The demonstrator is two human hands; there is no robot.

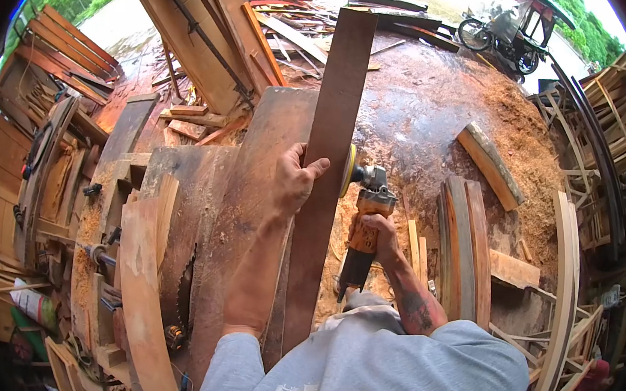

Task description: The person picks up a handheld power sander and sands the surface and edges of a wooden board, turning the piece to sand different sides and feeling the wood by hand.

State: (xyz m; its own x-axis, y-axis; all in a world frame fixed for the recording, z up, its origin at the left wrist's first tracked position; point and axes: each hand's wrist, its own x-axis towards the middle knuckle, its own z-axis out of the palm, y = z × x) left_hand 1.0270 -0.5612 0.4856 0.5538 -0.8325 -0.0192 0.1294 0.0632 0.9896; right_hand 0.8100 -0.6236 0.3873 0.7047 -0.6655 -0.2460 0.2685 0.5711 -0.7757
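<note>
Over on the left I see the left hand (299, 179) closed on the near edge of a long brown plank (329, 186), thumb over its face, other fingers partly hidden; the plank stands slanting beside the broad wooden bench (250, 171). To its right, the right hand (382, 235) curls tightly round the power sander (365, 228), whose yellow disc (349, 171) sits against the plank's right edge.

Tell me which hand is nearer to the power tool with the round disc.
Right. The right hand is wrapped around the body of the power tool; the left hand is across the board from it, holding the opposite edge.
</note>
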